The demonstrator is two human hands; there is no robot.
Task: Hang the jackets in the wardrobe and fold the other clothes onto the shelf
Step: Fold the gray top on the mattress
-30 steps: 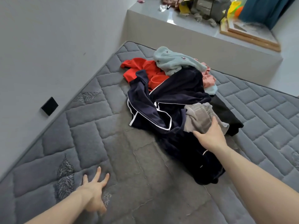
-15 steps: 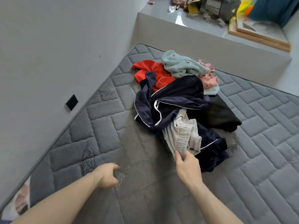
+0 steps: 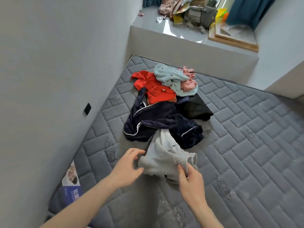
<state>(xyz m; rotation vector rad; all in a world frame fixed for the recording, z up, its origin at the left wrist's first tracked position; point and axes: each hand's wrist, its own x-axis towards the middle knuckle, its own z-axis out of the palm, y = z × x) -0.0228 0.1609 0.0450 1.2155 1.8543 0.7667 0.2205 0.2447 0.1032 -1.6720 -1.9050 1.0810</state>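
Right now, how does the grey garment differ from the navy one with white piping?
The grey garment is pale, plain and pinched by the right hand, with the left hand at its edge. The navy garment is dark, white-trimmed and untouched. The grey one lies nearest, its far end tucked under the navy. Both are crumpled on the mattress.

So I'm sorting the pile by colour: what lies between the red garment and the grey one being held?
In the head view, the navy white-piped garment lies between the red garment and the grey garment.
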